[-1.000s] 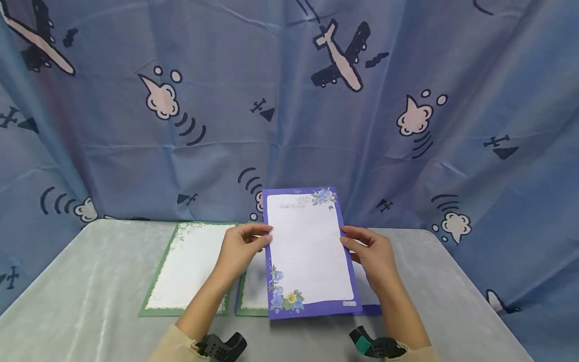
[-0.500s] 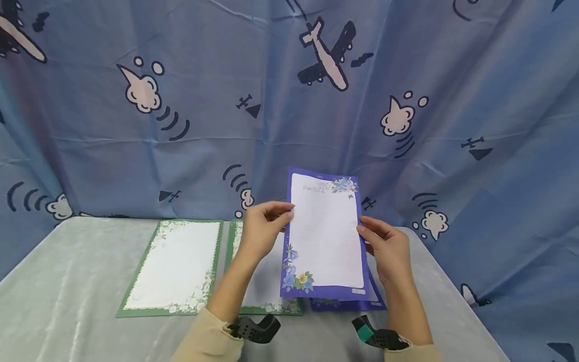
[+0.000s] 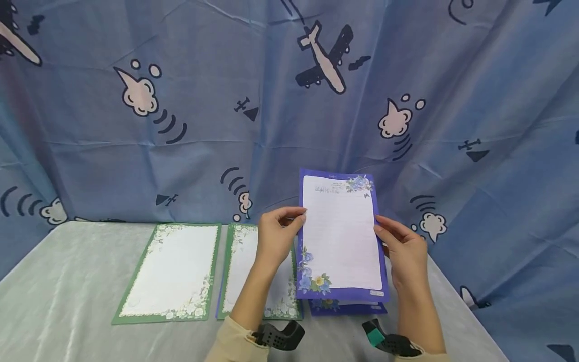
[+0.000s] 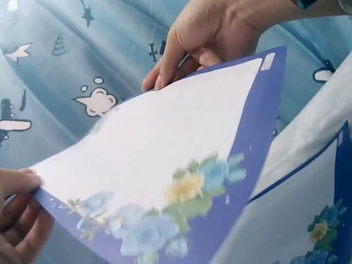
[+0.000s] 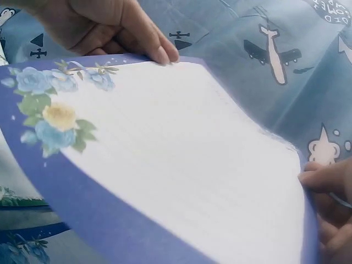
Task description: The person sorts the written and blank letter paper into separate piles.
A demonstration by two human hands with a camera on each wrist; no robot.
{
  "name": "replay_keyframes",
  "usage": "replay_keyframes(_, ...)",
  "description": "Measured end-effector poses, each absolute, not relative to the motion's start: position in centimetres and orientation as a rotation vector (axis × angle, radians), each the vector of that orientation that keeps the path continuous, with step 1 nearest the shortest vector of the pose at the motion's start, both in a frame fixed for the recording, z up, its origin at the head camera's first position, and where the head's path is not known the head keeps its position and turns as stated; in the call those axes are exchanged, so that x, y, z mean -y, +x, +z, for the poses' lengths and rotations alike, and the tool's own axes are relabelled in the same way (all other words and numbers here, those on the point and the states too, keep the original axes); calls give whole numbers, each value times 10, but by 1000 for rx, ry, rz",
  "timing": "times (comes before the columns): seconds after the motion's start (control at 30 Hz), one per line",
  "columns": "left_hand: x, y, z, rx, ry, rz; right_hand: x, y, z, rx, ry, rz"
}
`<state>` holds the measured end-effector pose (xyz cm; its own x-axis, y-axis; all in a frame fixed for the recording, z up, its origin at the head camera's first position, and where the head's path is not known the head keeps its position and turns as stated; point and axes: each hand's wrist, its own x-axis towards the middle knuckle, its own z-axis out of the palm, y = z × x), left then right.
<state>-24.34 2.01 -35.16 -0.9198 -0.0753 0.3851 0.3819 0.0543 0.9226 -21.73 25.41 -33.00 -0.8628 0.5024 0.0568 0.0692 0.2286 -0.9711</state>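
Observation:
Between my two hands is a sheet of letter paper [image 3: 341, 236] with a purple border, blue flowers and a few lines of writing at the top. My left hand [image 3: 277, 234] pinches its left edge between thumb and fingers. On the opposite edge, my right hand [image 3: 404, 246] pinches it the same way. The wrist views show the sheet bowed and lifted off the table. Beneath its lower edge lies another purple-bordered sheet [image 3: 348, 308], mostly hidden by the held one.
To the left, two green-bordered floral sheets lie side by side: a fully visible green sheet [image 3: 169, 271] and a second green sheet [image 3: 239, 266] partly behind my left arm. A purple edge shows under the second. The grey-white table [image 3: 77, 281] ends at a blue airplane-print curtain [image 3: 203, 100].
Both hands have carried the held purple sheet to the right and raised it, off the green sheet it overlapped and over the other purple one. The camera view has shifted slightly.

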Motion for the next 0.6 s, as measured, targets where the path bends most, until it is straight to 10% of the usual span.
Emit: replay_keyframes(0.6,-44,-247,-380,2104,-274,-1933,-270,-223,-342,2165,-593,1571)
